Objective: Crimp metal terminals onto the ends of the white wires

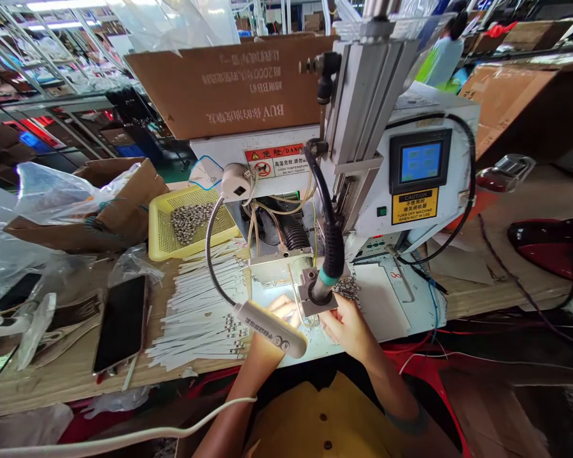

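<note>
Both my hands are under the head (310, 292) of a white bench machine. My left hand (282, 309) lies left of the head, its fingers bent inward and partly hidden by a white gooseneck lamp (272, 329). Right of the head is my right hand (346, 326), thumb and fingers drawn together. What sits between the fingertips is too small and too covered to make out. Small metal parts (347, 287) lie in a heap just beyond my right hand. Left of the machine, many white strips (195, 318) with small pieces at their ends are spread on the bench.
A yellow basket (155, 232) holds small metal parts. A phone (121, 324) lies on the left of the bench, near an opened carton (124, 197). The machine's blue screen (421, 162) faces me. A red-based object (554, 248) stands right. A person (446, 57) is in the background.
</note>
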`<state>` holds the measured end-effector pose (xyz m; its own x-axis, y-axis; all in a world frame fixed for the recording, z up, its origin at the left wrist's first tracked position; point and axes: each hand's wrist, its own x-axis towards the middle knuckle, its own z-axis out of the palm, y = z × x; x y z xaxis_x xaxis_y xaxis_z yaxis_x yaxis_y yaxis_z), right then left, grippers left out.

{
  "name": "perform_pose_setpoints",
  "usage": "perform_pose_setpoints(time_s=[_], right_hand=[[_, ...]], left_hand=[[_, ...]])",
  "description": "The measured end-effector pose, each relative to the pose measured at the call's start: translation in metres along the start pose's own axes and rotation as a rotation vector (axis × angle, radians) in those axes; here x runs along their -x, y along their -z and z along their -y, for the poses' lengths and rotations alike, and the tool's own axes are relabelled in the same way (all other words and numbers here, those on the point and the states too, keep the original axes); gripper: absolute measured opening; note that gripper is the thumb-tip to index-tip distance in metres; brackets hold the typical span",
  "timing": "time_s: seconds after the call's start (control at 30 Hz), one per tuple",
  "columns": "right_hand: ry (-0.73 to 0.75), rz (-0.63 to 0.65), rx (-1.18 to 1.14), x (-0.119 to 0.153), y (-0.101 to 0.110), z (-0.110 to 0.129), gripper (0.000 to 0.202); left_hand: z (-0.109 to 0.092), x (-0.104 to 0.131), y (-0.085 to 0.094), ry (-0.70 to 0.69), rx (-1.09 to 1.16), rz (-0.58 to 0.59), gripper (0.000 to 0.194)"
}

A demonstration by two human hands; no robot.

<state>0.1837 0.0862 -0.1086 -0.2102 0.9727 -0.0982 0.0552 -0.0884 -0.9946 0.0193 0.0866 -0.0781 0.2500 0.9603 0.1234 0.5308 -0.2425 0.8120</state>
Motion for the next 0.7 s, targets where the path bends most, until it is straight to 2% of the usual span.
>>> perform_pose_setpoints(time_s=[0.17,0.27,0.33,0.4,0.43,0.5,0.53,0.6,0.7], right_hand=[[0.059,-0.033,0.141,0.0,-0.003,0.004,0.027],[0.136,-0.088,0.314,0.01,-0.005,0.016,0.027],[0.191,-0.119,0.422,0.018,0.001,0.022,0.024],[0.249,-0.213,0.602,0.023,0.015,0.021,0.021],[0.283,-0.291,0.721,0.023,0.026,0.019,0.02],[0.276,-0.448,0.82,0.018,0.049,0.009,0.021],[0.278,-0.492,0.837,0.014,0.06,0.003,0.02],[0.305,-0.519,0.845,0.003,0.076,-0.009,0.019],[0.352,-0.507,0.833,-0.007,0.081,-0.022,0.022]], left_hand=[[-0.001,-0.003,-0.002,-0.03,-0.11,-0.009,0.036],[0.002,0.003,0.005,-0.124,-0.203,0.003,0.034],[0.009,0.015,0.021,-0.219,-0.318,-0.03,0.033],[0.019,0.031,0.046,-0.269,-0.435,-0.187,0.03],[0.026,0.04,0.06,-0.219,-0.505,-0.302,0.024],[0.039,0.054,0.086,-0.108,-0.607,-0.405,0.023],[0.045,0.06,0.096,-0.056,-0.624,-0.409,0.025],[0.055,0.069,0.108,0.0,-0.594,-0.328,0.027],[0.066,0.071,0.109,0.058,-0.524,-0.167,0.026]])
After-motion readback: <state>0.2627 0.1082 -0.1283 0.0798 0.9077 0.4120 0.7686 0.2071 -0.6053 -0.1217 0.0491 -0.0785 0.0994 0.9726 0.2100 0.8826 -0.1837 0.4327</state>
